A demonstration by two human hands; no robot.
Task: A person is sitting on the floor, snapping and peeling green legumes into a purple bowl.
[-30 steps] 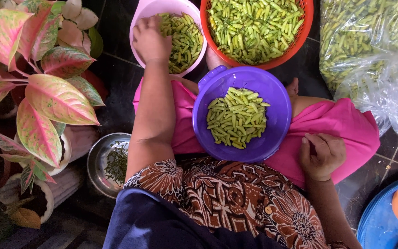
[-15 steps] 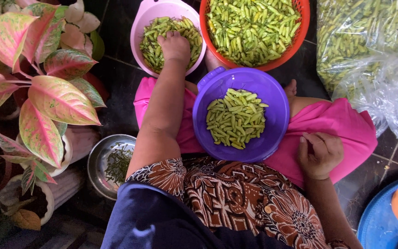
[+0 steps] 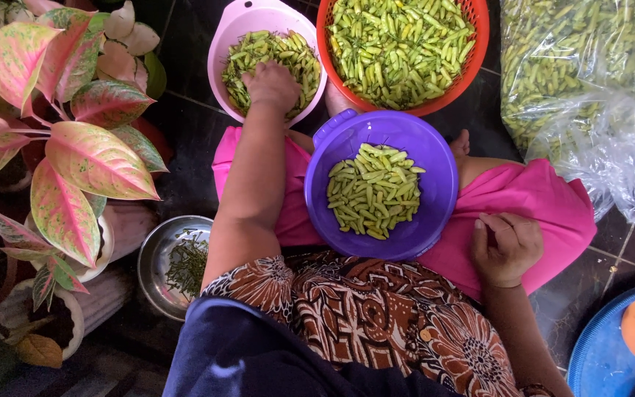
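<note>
Left hand's (image 3: 273, 86) grip was curled down into the green chilies (image 3: 270, 51) in the pink bowl (image 3: 223, 44) on the floor — grab small handfuls. Right hand (image 3: 505, 248) rested loosely closed, empty, on the lap.

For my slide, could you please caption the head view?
Left hand in a pink colander of green chillies; purple colander on lap.

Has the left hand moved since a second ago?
Yes. The left hand has slid from the pink bowl's left rim toward the orange basket, onto the chillies.
</note>
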